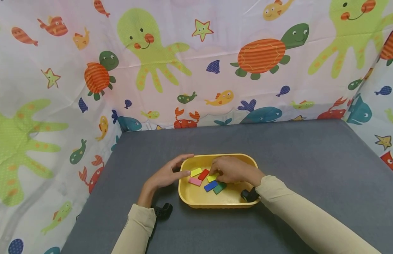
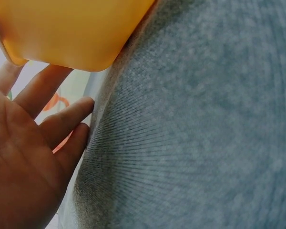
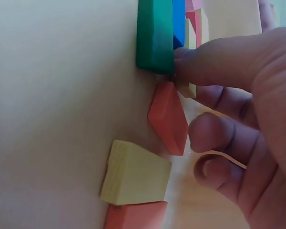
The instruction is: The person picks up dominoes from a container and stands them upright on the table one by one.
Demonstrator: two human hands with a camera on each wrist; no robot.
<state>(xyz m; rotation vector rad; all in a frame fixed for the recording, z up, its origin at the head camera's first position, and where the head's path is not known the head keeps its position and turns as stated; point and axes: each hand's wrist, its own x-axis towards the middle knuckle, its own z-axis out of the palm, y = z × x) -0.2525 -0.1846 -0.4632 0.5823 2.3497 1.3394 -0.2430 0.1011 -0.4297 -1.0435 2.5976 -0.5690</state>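
A yellow plastic tray (image 1: pixel 212 205) holds several small flat blocks. My right hand (image 1: pixel 229 169) reaches down into it, thumb and index finger pinching a yellow block (image 1: pixel 211 177). Right by the thumb lie a green block (image 1: pixel 219 188) and a blue block (image 1: pixel 210 186). Further left are a red block (image 1: pixel 203 174), a pink block (image 1: pixel 195 181) and another yellow block (image 1: pixel 196 171). My left hand (image 1: pixel 168 174) rests at the tray's left side, thumb over the rim. Its fingers (image 2: pixel 47 88) are spread fairly straight beside the outer wall.
Under my right palm, the right wrist view shows a red block (image 3: pixel 168 119), a pale yellow block (image 3: pixel 136 174) and another red block (image 3: pixel 138 215). The tray stands on a grey table (image 1: pixel 298 158). A sea-animal printed curtain (image 1: pixel 196 84) surrounds the back and sides.
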